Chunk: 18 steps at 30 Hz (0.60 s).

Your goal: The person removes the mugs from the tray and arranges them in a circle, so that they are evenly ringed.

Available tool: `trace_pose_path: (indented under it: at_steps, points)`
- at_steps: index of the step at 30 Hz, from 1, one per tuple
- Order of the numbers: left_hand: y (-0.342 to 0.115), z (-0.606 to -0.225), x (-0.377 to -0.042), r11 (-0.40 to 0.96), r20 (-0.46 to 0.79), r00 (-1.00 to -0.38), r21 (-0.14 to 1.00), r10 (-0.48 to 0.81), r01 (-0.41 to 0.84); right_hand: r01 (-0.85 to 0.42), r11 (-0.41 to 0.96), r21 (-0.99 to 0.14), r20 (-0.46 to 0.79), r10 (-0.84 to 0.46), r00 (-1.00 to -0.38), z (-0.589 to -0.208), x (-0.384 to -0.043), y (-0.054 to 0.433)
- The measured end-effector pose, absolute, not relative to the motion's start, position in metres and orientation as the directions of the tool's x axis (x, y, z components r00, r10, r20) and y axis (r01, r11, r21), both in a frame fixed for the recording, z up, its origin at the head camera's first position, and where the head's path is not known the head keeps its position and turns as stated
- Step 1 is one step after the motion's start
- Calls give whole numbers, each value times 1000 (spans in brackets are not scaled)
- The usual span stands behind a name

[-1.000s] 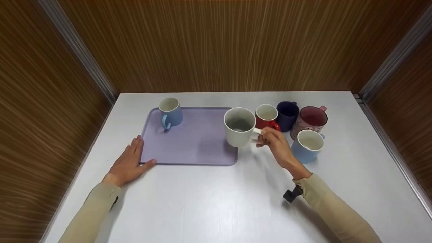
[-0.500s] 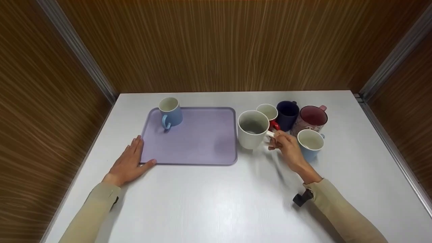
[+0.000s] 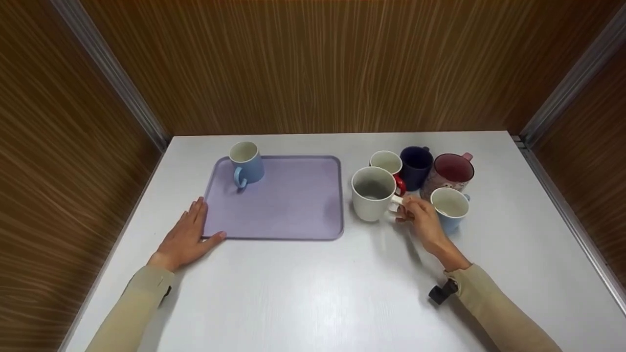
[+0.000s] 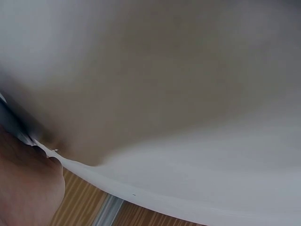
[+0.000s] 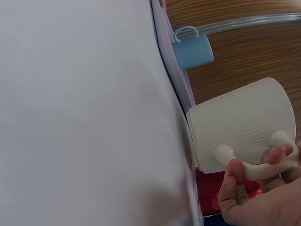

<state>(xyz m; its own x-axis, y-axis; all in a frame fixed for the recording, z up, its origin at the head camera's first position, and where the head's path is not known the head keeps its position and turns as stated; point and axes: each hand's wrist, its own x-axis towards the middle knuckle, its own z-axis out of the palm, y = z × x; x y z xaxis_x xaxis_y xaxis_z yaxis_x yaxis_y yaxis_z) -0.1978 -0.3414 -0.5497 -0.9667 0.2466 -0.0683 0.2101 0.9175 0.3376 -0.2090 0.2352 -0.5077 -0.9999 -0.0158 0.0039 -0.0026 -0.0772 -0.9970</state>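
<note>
My right hand (image 3: 421, 221) pinches the handle of a large white mug (image 3: 370, 208) on the right of the lavender tray (image 3: 283, 200). Ribbed sides show on this mug (image 5: 240, 127) in the right wrist view, where thumb and fingers curl round its handle. It stands upright, close over the table, and overlaps a red mug (image 3: 386, 160) behind it in the head view. My left hand (image 3: 185, 239) lies flat with straight fingers along the tray's left edge, thumb at the front left corner. A light blue mug (image 3: 251, 168) stands at the tray's back left.
Behind and right of the white mug stand a navy mug (image 3: 413, 177), a pink mug (image 3: 454, 168) and another light blue mug (image 3: 449, 222), the last right beside my right hand. Wood-grain panels (image 3: 313, 68) enclose the white table (image 3: 293, 298) at the back and both sides.
My right hand has carried the white mug rightward and lower, from over the tray's right edge to the table beside it. My left hand has stayed in place.
</note>
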Motion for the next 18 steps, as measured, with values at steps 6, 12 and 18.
trace_pose_path:
  at_steps: [6, 12, 18]
  points:
    - [-342, -550, -198, 918, -61, -966, 332, 251, 217, 7, -54, -998, -7, 4, -1000, -510, -206, 235]
    - [-340, -548, -197, 914, -43, -967, 338, 252, 223, 18, -54, -998, -18, 14, -1000, -513, -202, 237]
    - [-340, -547, -195, 909, -31, -967, 350, 254, 227, -9, -60, -998, 7, 27, -1000, -514, -195, 240]
